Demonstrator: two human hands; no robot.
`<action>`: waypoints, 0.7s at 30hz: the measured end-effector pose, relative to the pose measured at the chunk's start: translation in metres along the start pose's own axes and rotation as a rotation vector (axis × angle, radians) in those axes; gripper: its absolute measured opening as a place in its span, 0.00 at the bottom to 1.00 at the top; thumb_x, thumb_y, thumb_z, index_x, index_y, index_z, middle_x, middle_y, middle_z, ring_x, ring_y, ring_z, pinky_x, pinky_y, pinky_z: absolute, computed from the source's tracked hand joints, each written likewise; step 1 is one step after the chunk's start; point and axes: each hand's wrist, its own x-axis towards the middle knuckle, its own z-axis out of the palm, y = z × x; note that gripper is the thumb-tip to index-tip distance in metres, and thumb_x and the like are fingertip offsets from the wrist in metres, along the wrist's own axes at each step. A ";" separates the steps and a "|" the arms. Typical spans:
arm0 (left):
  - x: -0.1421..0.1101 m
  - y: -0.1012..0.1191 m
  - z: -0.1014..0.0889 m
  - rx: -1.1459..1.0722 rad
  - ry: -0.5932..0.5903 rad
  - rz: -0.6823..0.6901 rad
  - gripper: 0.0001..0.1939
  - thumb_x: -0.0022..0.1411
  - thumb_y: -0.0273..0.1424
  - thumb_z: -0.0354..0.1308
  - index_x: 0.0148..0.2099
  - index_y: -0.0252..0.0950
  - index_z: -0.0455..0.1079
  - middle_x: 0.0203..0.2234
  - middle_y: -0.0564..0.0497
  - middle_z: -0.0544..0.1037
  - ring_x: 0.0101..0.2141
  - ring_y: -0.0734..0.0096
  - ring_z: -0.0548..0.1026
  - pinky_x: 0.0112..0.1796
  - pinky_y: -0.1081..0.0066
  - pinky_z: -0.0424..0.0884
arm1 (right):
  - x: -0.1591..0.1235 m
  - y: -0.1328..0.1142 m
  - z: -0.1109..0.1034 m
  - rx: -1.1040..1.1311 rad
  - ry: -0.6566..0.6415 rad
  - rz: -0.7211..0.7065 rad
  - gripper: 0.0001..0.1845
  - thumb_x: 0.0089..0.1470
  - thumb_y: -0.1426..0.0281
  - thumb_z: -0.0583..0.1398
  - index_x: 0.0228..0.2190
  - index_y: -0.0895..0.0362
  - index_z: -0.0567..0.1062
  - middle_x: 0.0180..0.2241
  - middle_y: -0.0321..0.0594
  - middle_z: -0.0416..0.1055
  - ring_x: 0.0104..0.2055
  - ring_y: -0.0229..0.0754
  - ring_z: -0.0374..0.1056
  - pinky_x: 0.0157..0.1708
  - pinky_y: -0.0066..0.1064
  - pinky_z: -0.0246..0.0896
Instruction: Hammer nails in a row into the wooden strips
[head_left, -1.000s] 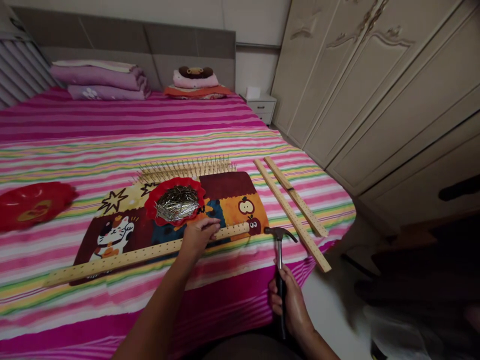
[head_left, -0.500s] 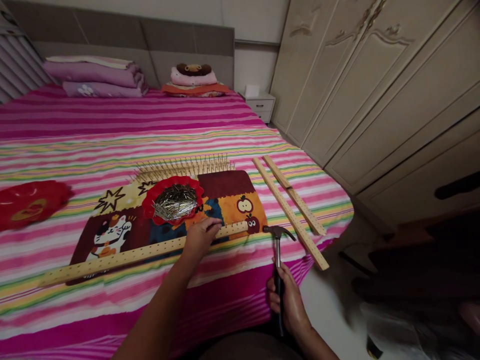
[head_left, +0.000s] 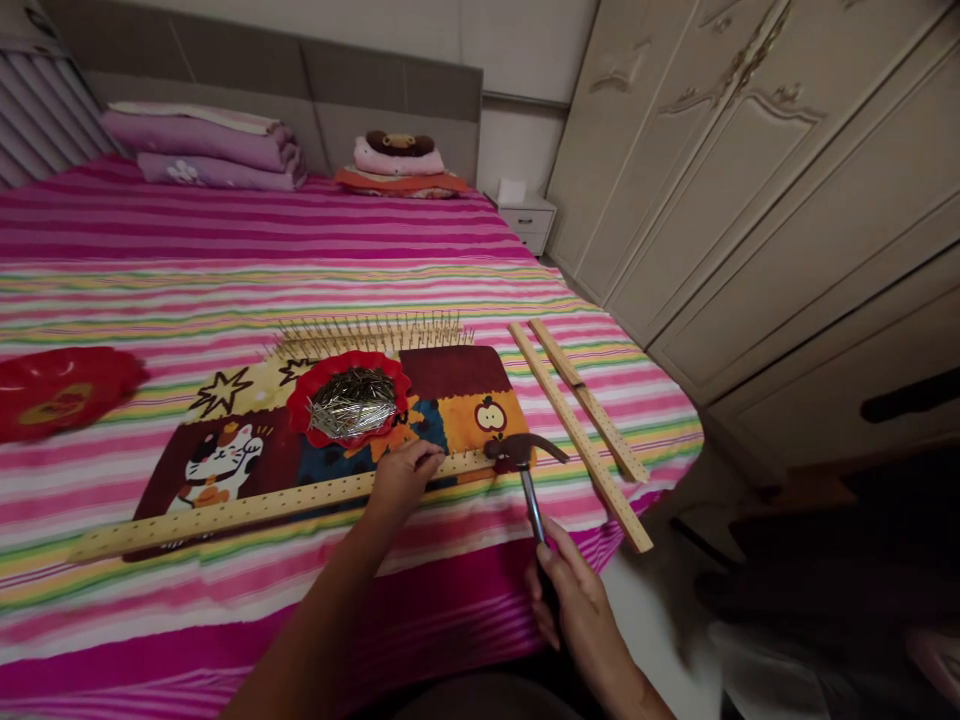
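My left hand (head_left: 405,478) pinches a nail, mostly hidden by the fingers, at a long wooden strip (head_left: 247,515) with rows of small holes. Several nails stand in the strip's right end. In my right hand (head_left: 577,595) is a claw hammer (head_left: 532,500), gripped by its dark handle; its head is over the strip's right end. Under the strip lies a patterned mat (head_left: 454,375) with a cat and apples. A red scalloped bowl (head_left: 298,412) on the mat holds a heap of loose nails (head_left: 352,402).
Wooden strips bristling with upright nails (head_left: 367,338) lie behind the bowl. Two more strips (head_left: 581,430) lie to the right, near the bed's edge. A red plate (head_left: 97,370) is at the left. Folded bedding (head_left: 210,145) sits by the headboard; a wardrobe (head_left: 720,200) stands at right.
My right hand has brought the hammer left and tilted it, so its head is now over the strip's right end. My left hand keeps its pinch at the same place on the strip.
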 end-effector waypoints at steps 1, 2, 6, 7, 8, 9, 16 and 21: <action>0.000 0.000 0.000 0.009 0.003 0.003 0.07 0.53 0.32 0.55 0.30 0.39 0.74 0.27 0.54 0.76 0.30 0.73 0.72 0.34 0.74 0.65 | 0.000 -0.009 0.003 -0.082 -0.043 -0.035 0.29 0.48 0.55 0.60 0.51 0.51 0.67 0.16 0.27 0.63 0.12 0.31 0.51 0.10 0.21 0.44; 0.000 0.000 0.001 0.023 0.006 0.002 0.06 0.53 0.32 0.55 0.30 0.40 0.73 0.26 0.54 0.76 0.30 0.73 0.71 0.33 0.74 0.65 | 0.002 -0.017 0.006 -0.171 -0.086 -0.088 0.26 0.49 0.56 0.60 0.50 0.51 0.69 0.16 0.28 0.62 0.14 0.32 0.52 0.12 0.22 0.46; -0.001 0.000 0.001 0.070 0.007 0.005 0.06 0.53 0.30 0.54 0.28 0.39 0.73 0.25 0.54 0.75 0.28 0.73 0.70 0.31 0.74 0.64 | 0.011 -0.041 0.019 -0.481 -0.192 -0.352 0.21 0.53 0.62 0.57 0.49 0.51 0.72 0.17 0.29 0.59 0.18 0.35 0.52 0.19 0.26 0.52; -0.001 -0.001 0.002 0.066 0.002 0.013 0.06 0.53 0.30 0.54 0.28 0.39 0.73 0.25 0.53 0.75 0.28 0.73 0.70 0.32 0.74 0.64 | 0.013 -0.045 0.021 -0.530 -0.193 -0.401 0.21 0.54 0.63 0.56 0.50 0.52 0.72 0.17 0.29 0.59 0.18 0.35 0.52 0.20 0.26 0.52; -0.002 -0.001 0.002 0.057 -0.001 0.022 0.07 0.54 0.31 0.54 0.28 0.39 0.73 0.25 0.53 0.75 0.28 0.73 0.70 0.32 0.74 0.64 | 0.015 -0.049 0.023 -0.570 -0.188 -0.437 0.22 0.55 0.63 0.55 0.51 0.52 0.71 0.17 0.29 0.59 0.18 0.35 0.52 0.20 0.26 0.53; -0.002 -0.002 0.003 0.045 0.001 0.029 0.07 0.54 0.31 0.54 0.29 0.39 0.73 0.26 0.53 0.75 0.29 0.73 0.71 0.33 0.73 0.64 | 0.016 -0.052 0.024 -0.603 -0.182 -0.460 0.22 0.55 0.63 0.54 0.52 0.53 0.70 0.18 0.30 0.60 0.18 0.35 0.53 0.20 0.26 0.53; -0.002 -0.003 0.004 0.034 0.000 0.024 0.07 0.54 0.31 0.54 0.28 0.38 0.73 0.26 0.53 0.76 0.30 0.72 0.71 0.34 0.73 0.65 | 0.015 -0.060 0.019 -0.725 -0.221 -0.468 0.21 0.56 0.64 0.54 0.50 0.52 0.71 0.20 0.33 0.66 0.21 0.39 0.61 0.25 0.28 0.60; -0.002 -0.003 0.004 0.013 0.008 0.037 0.07 0.54 0.31 0.54 0.29 0.39 0.74 0.27 0.52 0.76 0.31 0.72 0.72 0.35 0.72 0.65 | 0.004 -0.060 0.018 -0.637 -0.142 -0.495 0.22 0.55 0.63 0.55 0.52 0.52 0.70 0.21 0.33 0.66 0.22 0.38 0.61 0.26 0.28 0.60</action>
